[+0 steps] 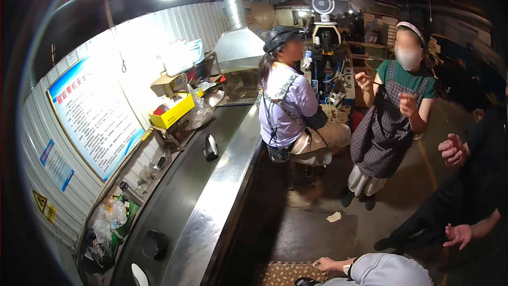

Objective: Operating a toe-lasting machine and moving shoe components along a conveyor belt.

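Note:
Neither my left hand nor my right hand shows in the head view. Closest below is a dark conveyor belt (174,201) with a bright metal side rail (211,222). On the belt lie a black shoe-like piece with a white part (210,148), a round black piece (155,244) and a white sole-shaped piece (139,275). At the lower edge a grey-clothed shape (389,271), apparently a person bent low, has a small bare hand (325,264) over a brown spotted mat (288,273).
Ahead, a person in lilac (288,106) sits beside the belt; a person in a checked apron (389,122) stands with raised hands. A black-clothed person (455,196) is at right. Left of the belt are a yellow box (172,111), a flask (129,193) and bagged scraps (108,225).

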A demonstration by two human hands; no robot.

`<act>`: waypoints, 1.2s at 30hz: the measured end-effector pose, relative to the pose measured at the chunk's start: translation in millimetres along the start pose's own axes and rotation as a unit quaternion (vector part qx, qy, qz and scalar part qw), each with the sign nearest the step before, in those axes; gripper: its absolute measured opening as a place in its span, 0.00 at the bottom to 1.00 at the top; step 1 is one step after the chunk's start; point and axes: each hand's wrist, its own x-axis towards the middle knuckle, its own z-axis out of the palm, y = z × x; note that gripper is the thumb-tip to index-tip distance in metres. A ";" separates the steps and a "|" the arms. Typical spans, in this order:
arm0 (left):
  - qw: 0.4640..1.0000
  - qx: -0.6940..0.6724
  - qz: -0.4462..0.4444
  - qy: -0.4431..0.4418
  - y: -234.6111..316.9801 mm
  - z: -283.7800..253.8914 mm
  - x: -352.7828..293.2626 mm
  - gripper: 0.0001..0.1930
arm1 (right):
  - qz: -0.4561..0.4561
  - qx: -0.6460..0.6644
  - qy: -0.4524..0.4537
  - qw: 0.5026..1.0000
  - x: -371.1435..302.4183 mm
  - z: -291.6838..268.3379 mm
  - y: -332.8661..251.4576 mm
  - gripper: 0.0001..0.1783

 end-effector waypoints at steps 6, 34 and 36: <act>0.998 -0.031 -0.058 0.011 -6.6 -24.6 -26.8 0.22 | -0.159 -0.108 0.079 0.978 23.2 16.0 7.1 0.28; 0.958 -0.137 -0.216 0.130 45.3 -74.2 -104.4 0.19 | -0.191 -0.024 0.028 0.981 48.3 -26.2 -120.9 0.24; 0.958 -0.138 -0.221 0.124 64.4 -74.8 -94.6 0.19 | -0.248 -0.032 0.004 0.968 41.6 -24.5 -170.6 0.24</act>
